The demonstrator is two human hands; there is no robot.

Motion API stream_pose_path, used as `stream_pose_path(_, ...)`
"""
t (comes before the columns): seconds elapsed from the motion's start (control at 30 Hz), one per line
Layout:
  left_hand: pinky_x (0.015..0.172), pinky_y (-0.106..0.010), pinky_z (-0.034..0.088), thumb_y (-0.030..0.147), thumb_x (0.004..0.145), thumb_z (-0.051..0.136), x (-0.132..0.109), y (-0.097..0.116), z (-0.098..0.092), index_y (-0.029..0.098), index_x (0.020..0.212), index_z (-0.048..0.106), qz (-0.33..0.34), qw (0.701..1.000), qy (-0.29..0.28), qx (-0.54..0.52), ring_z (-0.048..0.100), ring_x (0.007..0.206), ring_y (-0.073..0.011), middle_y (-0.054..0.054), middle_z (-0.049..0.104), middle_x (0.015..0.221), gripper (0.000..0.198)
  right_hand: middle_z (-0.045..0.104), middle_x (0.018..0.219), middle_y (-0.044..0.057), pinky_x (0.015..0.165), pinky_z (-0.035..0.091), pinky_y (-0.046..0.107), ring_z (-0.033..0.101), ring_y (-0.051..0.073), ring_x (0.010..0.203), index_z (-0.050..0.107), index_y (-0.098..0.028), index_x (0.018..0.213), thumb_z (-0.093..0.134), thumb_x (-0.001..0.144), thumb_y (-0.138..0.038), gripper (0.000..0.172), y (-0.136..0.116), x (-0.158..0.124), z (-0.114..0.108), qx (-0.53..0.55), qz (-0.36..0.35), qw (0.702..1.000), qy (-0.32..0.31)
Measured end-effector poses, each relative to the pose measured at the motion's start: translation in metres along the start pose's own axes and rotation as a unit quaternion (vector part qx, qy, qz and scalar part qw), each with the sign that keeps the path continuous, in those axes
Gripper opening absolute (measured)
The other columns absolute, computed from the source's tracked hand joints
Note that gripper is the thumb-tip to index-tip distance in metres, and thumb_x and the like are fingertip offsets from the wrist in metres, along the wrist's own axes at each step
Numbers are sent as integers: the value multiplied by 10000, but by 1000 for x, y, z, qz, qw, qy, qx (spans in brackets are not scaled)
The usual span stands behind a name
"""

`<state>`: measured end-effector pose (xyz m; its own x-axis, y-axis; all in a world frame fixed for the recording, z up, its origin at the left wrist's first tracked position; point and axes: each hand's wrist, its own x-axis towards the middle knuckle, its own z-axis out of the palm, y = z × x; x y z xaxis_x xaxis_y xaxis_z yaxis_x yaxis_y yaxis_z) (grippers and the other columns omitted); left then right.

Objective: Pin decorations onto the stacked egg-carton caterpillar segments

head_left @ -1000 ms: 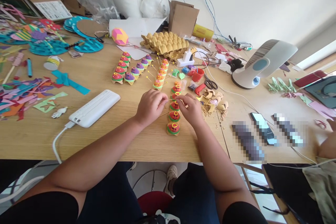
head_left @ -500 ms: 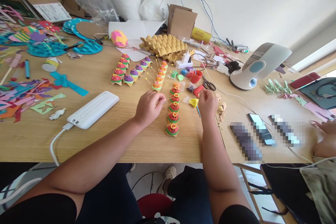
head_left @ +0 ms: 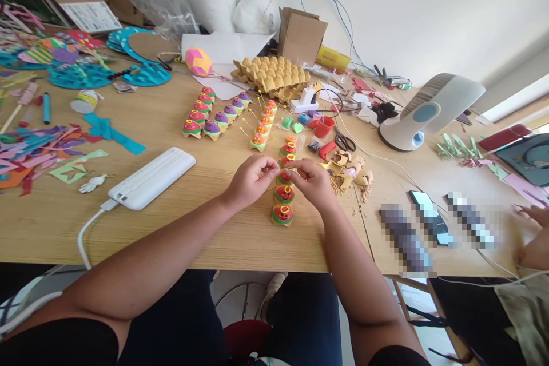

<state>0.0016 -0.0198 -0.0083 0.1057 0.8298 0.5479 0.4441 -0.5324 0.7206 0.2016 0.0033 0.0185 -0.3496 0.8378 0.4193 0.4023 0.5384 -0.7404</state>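
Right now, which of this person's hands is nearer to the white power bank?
Left. The left hand is to the right of the white power bank, not touching it; the right hand is farther right, its fingers over the front red egg-carton row.

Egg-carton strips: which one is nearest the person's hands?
The red-and-green strip by the left hand and right hand, nearest the front table edge; the other three strips stand farther back.
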Motion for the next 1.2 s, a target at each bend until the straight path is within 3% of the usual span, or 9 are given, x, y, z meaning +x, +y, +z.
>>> stream_pose_path(0.33, 812, -304, 525, 321, 969, 606, 0, 1, 0, 189, 983, 683, -19, 999, -1, -33, 653, 859, -173, -45, 711, 930, 154, 352, 597, -64, 533, 270, 272, 314, 102, 541, 747, -196, 914, 704, 874, -421, 233, 4, -3, 3, 81, 74, 993, 32)
stream_pose_path(0.43, 849, -323, 511, 312, 977, 618, 2, 2, -1, 195, 1019, 715, 16, 1000, -7, -3, 659, 907, -186, -47, 733, 950, 158, 376, 607, -57, 544, 290, 272, 342, 104, 550, 756, -199, 928, 696, 878, -426, 240, 6, -3, 3, 59, 65, 996, 32)
stream_pose_path(0.6, 837, -343, 480, 289, 1005, 580, 4, 3, -5, 195, 924, 704, 63, 995, 0, 78, 627, 887, -198, -38, 729, 883, 176, 490, 635, -28, 582, 355, 277, 441, 119, 583, 788, -204, 942, 647, 896, -336, 198, 11, -3, 1, 3, 21, 999, 38)
stream_pose_path(0.8, 824, -344, 476, 301, 1021, 562, 3, 2, -5, 198, 927, 695, 95, 989, 14, 111, 618, 879, -199, -39, 731, 893, 192, 484, 589, -28, 626, 406, 284, 488, 136, 607, 810, -211, 929, 627, 908, -302, 206, 9, -1, -2, -27, -6, 999, 33)
stream_pose_path(1.0, 810, -343, 476, 297, 1016, 572, 4, 1, -5, 201, 919, 698, 94, 990, 10, 108, 618, 867, -199, -36, 729, 879, 185, 603, 642, 0, 631, 438, 285, 538, 145, 617, 812, -219, 937, 614, 907, -296, 215, 9, -2, -2, -32, 6, 999, 33)
stream_pose_path(1.2, 816, -349, 486, 286, 1012, 565, 3, 3, -2, 201, 915, 696, 74, 993, 3, 94, 629, 871, -198, -37, 733, 883, 183, 585, 610, -2, 639, 434, 283, 535, 147, 621, 806, -211, 898, 610, 897, -288, 211, 9, -2, -2, -68, -17, 997, 37)
